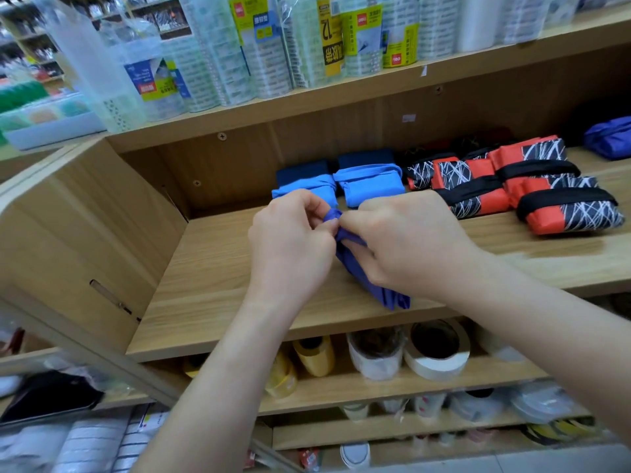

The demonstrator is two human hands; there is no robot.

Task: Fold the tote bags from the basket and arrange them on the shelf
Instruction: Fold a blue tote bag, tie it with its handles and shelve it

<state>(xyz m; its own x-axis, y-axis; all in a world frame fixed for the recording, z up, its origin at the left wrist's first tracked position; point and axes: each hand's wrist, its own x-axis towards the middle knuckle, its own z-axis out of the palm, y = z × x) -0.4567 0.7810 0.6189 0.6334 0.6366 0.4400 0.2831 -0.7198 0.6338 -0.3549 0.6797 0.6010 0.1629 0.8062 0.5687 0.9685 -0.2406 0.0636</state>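
At the front of the shelf [222,268], the left grip [290,240] and right grip [406,244] both pinch the upper end of a dark blue tote bag [392,298], seemingly tucking its strap, though the fingers hide that. The tuck wants firm tension so the bundle holds, then a square place before the light blue folded bags [368,189] behind.

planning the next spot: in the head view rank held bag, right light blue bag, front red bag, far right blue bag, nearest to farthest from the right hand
1. The held bag, in the right hand's grip.
2. The light blue bag, just behind the hand.
3. The front red bag, off to the right.
4. The far blue bag, back right.
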